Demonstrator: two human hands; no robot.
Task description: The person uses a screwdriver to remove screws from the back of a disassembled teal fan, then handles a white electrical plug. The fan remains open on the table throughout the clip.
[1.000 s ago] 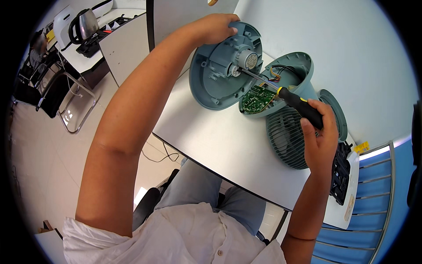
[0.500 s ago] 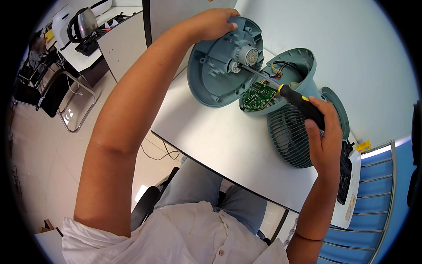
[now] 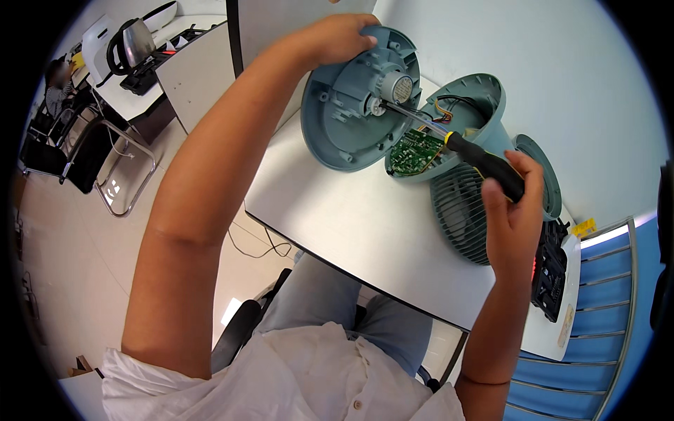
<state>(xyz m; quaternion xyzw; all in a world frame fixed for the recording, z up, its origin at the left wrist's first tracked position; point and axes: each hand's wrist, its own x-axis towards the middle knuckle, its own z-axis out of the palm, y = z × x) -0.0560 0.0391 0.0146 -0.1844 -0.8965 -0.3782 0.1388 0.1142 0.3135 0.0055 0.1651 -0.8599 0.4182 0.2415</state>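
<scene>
My left hand [image 3: 349, 41] is closed on the rim of a round grey-green housing [image 3: 333, 123] held up on its side, showing moulded posts and a round fitting [image 3: 399, 85]. My right hand [image 3: 512, 221] grips the black-and-yellow handle of a screwdriver [image 3: 484, 161], whose tip meets a small white part near the housing's middle. Just right of the housing is an opened grey-green body [image 3: 491, 105] with wires and a green circuit board [image 3: 414, 151]. A round fan grille [image 3: 456, 214] lies behind my right hand on the white table [image 3: 351, 238].
An open black tool case [image 3: 551, 274] is at the right, beside a blue railing [image 3: 600, 281]. At upper left are a partition [image 3: 193, 77], a kettle [image 3: 137, 45] on another table, a chair [image 3: 88, 158] and a seated person [image 3: 56, 95]. A cable [image 3: 260, 249] lies on the floor.
My left hand and the housing have risen slightly. My right hand has shifted a little upward in the picture with the screwdriver, its handle turned slightly, the tip still at the same part.
</scene>
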